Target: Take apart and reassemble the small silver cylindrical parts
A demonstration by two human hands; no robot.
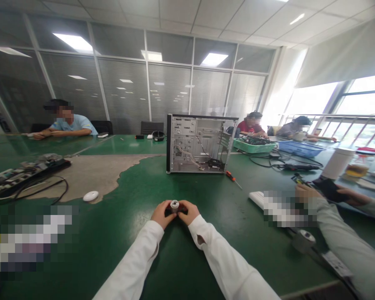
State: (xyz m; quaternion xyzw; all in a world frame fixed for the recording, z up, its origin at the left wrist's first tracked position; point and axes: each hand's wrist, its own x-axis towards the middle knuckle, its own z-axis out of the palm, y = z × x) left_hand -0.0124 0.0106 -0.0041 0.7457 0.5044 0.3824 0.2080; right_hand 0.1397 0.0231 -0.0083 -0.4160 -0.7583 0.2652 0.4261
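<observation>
My left hand [161,214] and my right hand [188,211] meet in front of me, low over the green table. Between their fingers is a small silver-grey metal cylinder [174,205], upright, with a pale round top that has dark holes in it. Fingers of both hands wrap its sides, so its lower part is mostly hidden. Beyond the hands stands an open computer case [200,146], its side panel off, with loose cables and bare metal bays inside. A screwdriver [233,179] with an orange-and-black handle lies beside the case's right corner.
A white oval object [90,196] and a power strip [28,175] lie left on the table [137,187]. Right, a co-worker's sleeve [346,237] reaches in near a grey cylinder [303,241]. A green basket [254,146] and blue basket [300,148] stand behind, near seated people.
</observation>
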